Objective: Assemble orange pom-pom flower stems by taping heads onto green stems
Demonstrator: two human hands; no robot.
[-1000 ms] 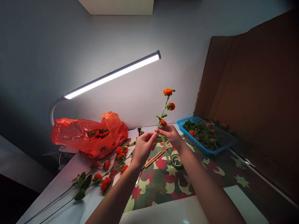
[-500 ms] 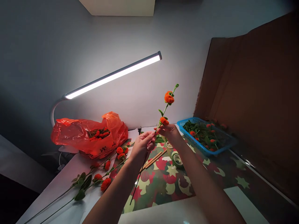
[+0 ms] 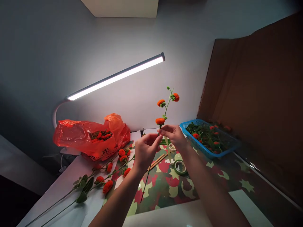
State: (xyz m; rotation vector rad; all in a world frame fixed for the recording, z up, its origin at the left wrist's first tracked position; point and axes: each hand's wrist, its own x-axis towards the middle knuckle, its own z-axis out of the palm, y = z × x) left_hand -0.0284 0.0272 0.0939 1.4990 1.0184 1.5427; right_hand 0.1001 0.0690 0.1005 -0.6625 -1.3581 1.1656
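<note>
Turned since the earlier frame, the orange-flowered stem point(image 3: 168, 105) in the head view has its upper blooms point(image 3: 175, 97) to either side. Left hand point(image 3: 146, 149) and right hand point(image 3: 174, 136) pinch it below the lowest bloom point(image 3: 160, 121), above the patterned mat point(image 3: 163, 189).

- I see the left hand point(image 3: 146, 151) pinching an orange-flowered spray point(image 3: 160, 121) low on its tilted stem.
- The right hand point(image 3: 175, 136) grips just above, under the lowest bloom.
- Beneath, I make out two wooden sticks point(image 3: 156, 162) and a green tape roll point(image 3: 181, 173).
- To my left, a red plastic bag point(image 3: 73, 134); to my right, a blue plastic basket point(image 3: 204, 151), both holding orange flowers.
</note>
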